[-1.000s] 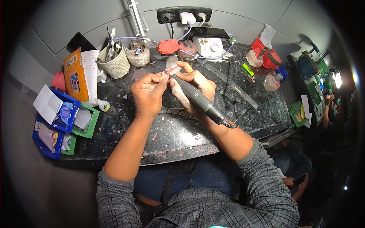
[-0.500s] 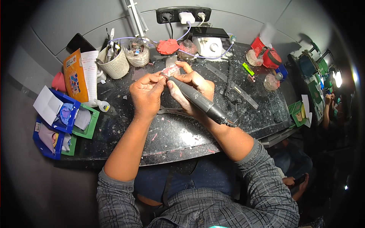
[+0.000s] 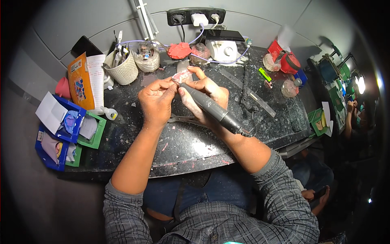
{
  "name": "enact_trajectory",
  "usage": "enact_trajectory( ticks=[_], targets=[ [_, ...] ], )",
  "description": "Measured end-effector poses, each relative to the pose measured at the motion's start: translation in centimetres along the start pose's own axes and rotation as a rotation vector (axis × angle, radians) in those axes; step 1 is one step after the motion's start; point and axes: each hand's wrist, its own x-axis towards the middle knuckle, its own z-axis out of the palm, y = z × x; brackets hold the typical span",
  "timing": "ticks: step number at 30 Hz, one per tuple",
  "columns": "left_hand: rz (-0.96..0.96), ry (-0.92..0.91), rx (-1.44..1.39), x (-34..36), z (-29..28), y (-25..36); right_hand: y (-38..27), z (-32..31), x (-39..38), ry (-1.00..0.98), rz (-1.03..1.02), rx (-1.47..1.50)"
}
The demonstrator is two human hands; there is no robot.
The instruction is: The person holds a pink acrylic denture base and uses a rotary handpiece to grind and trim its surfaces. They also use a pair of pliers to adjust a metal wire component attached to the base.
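Note:
Over the middle of the bench, my left hand pinches a small pink-and-white piece that looks like a denture. My right hand is wrapped round a dark grey rotary handpiece, which slants from lower right up to the denture. The handpiece's tip meets the denture's near edge between my fingertips; whether it touches cannot be made out. Fingers of my right hand also reach up to the denture's right side. White dust coats my right thumb and fingers. Beneath my wrists lies a metal tool, partly hidden.
Blue and green bins stand left, near a small dropper bottle. Behind are a woven tool cup, glass jars and a white control box. Right lie a steel ruler and coiled cord. Another person's hands show lower right.
The handpiece and my right hand have shifted very slightly at the denture's edge. Both hands keep their hold, and the bench looks the same.

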Motion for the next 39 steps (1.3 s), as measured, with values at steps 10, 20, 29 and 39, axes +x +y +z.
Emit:
enact_trajectory(
  ticks=[10,20,29,39],
  targets=[
    [-0.032,-0.018,-0.001,0.0,-0.4,-0.1,0.3,-0.3,-0.1,-0.014,0.001,0.001],
    [0.012,-0.012,-0.025,0.1,0.1,0.4,0.2,-0.2,-0.3,-0.003,0.045,0.017],
    [0.014,-0.055,-0.053,0.2,0.2,0.6,-0.5,-0.6,0.2,-0.022,0.059,0.054],
    [0.017,-0.077,-0.068,0.3,0.2,0.9,-0.2,-0.4,0.1,-0.009,0.099,0.082]
  ],
)
